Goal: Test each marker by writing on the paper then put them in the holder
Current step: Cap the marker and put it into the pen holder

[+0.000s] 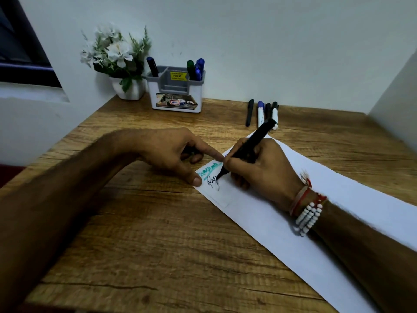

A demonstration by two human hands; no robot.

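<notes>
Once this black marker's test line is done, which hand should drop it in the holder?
Right, probably. The right hand already grips the black marker, tip on the paper. The left hand is pinning the paper's corner, though it sits nearer the holder, and appears to hold something dark.

There is a single view, from a camera worn on the person's head. It looks forward and steeply down over the wooden worktop [140, 233], close enough that both forearms fill the lower corners. The left hand [171, 152] and right hand [259, 168] sit near the middle of the picture. Beyond the hands the view reaches the pale back wall [270, 41]. The wide lens bends straight edges toward the borders. No second view shares the scene.
</notes>
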